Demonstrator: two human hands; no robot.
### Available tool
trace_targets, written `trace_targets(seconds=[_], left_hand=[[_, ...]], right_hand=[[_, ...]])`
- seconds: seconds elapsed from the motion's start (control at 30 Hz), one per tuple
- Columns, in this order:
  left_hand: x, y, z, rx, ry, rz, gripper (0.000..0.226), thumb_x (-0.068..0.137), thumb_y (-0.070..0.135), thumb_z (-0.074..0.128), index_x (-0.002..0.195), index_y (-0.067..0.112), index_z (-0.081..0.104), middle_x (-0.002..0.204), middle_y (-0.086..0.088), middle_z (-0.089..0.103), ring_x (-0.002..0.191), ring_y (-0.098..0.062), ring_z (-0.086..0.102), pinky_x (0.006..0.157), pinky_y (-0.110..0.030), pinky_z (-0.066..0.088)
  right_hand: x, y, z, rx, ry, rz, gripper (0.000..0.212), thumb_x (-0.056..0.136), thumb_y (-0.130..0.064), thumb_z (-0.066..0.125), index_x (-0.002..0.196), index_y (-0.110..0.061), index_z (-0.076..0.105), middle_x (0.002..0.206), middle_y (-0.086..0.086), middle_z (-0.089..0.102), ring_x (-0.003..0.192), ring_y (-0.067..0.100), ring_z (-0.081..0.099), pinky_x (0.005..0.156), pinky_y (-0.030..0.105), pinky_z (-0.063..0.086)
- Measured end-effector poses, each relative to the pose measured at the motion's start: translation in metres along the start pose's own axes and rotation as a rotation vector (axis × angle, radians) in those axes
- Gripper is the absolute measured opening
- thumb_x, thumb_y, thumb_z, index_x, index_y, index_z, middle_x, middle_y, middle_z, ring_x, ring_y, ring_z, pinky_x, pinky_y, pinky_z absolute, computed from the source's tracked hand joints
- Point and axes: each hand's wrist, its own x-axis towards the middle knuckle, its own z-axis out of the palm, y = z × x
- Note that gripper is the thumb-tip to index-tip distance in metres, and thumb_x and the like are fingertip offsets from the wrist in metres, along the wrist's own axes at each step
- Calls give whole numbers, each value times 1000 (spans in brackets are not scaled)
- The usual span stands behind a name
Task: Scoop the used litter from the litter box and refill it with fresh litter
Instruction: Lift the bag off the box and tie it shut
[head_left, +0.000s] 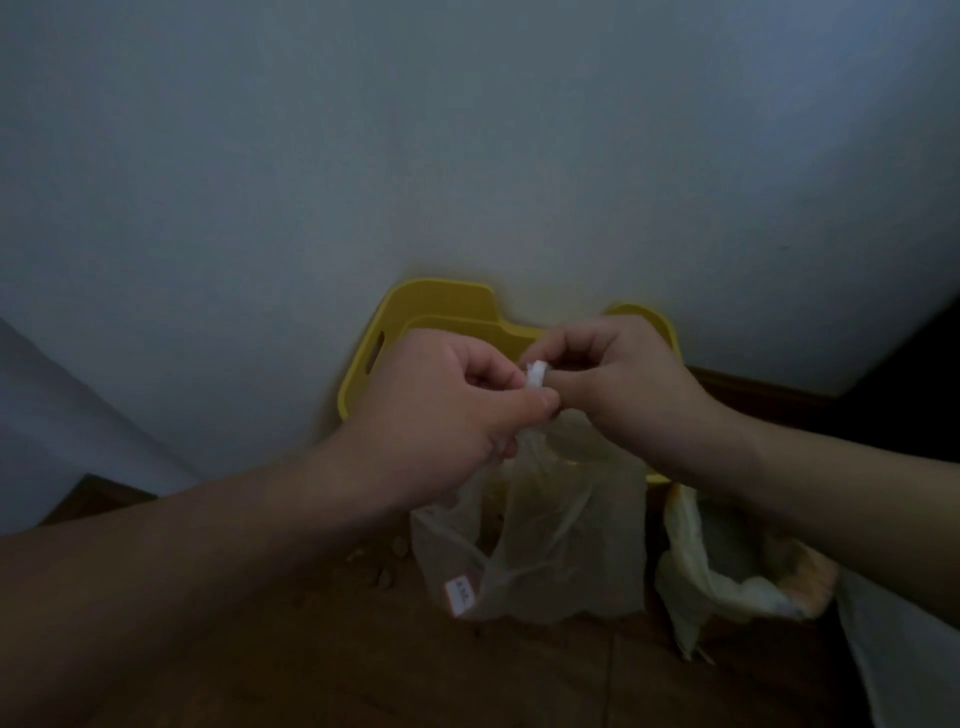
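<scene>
A yellow litter box (431, 306) stands against the white wall, mostly hidden behind my hands. In front of it hangs a translucent plastic bag (540, 545) with a small white label near its lower left corner. My left hand (441, 415) and my right hand (613, 384) are both pinched on the bunched white top of the bag, fingertips nearly touching each other. The bag's bottom rests on or just above the wooden floor. What the bag holds is too dim to tell.
A second crumpled, pale bag (737, 577) lies open on the wooden floor (363, 665) at the right. Several small brown pellets (387, 571) are scattered on the floor left of the hanging bag. The white wall (467, 156) fills the upper view.
</scene>
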Motion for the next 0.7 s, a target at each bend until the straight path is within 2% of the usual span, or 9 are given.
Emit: trace_targets(seconds=[0.1, 0.17, 0.23, 0.3, 0.4, 0.5, 0.6, 0.67, 0.7], left_hand=[[0, 1, 3, -158, 72, -13, 16, 82, 13, 77, 75, -1, 71, 63, -20, 69, 51, -19, 61, 50, -27, 53], [4, -1, 4, -236, 142, -20, 18, 83, 10, 75, 77, -5, 68, 68, -23, 70, 53, -20, 62, 52, -29, 56], [8, -5, 5, -299, 186, -23, 21, 84, 10, 74, 79, -9, 65, 68, -22, 69, 52, -18, 63, 51, -28, 57], [10, -8, 7, -372, 192, -35, 21, 83, 8, 73, 81, -10, 63, 65, -18, 68, 52, -17, 63, 50, -26, 56], [10, -11, 7, -390, 138, -22, 6, 82, 1, 71, 81, 0, 66, 66, -11, 70, 58, -16, 65, 57, -26, 59], [11, -20, 0, -294, 22, 62, 29, 78, -9, 72, 92, 16, 71, 76, 0, 76, 70, -10, 69, 64, -23, 58], [12, -28, -13, -88, -145, 189, 46, 70, 3, 74, 108, 27, 66, 87, 4, 77, 77, -8, 70, 70, -22, 56], [15, -31, -22, 119, -197, 266, 42, 72, 9, 78, 106, 30, 66, 87, 4, 77, 79, -8, 72, 74, -29, 59], [17, -31, -26, 250, -191, 336, 32, 73, 12, 81, 98, 29, 71, 86, 7, 76, 78, -6, 72, 74, -31, 60]], right_hand=[[-6, 4, -5, 105, -74, -25, 11, 87, -7, 67, 84, -15, 75, 75, -4, 73, 74, 3, 65, 71, 19, 49], [-11, 12, -5, 43, -137, -60, 19, 96, -26, 58, 97, -20, 75, 90, -5, 76, 87, 5, 67, 79, 24, 51], [-16, 19, -4, -34, -188, -70, 29, 97, -36, 50, 109, -21, 72, 101, -5, 74, 95, 9, 66, 84, 30, 52], [-19, 24, -3, -133, -208, -85, 24, 94, -37, 53, 109, -25, 68, 95, -11, 71, 88, 4, 64, 77, 27, 51], [-20, 32, 0, -231, -129, -121, 11, 93, -34, 56, 90, -28, 65, 76, -12, 62, 70, 3, 57, 62, 29, 45], [-17, 38, -2, -197, -58, -101, 19, 96, -31, 53, 93, -19, 67, 84, 1, 68, 77, 16, 64, 67, 42, 52], [-13, 39, -6, -155, -3, -98, 21, 95, -29, 50, 83, -26, 66, 87, -6, 69, 84, 15, 66, 78, 39, 53], [-12, 40, -7, -193, 14, -102, 21, 95, -28, 50, 79, -25, 62, 77, -6, 66, 77, 17, 64, 75, 46, 52], [-11, 41, -7, -205, 12, -101, 20, 96, -27, 50, 80, -24, 61, 72, -6, 64, 72, 18, 63, 72, 49, 52]])
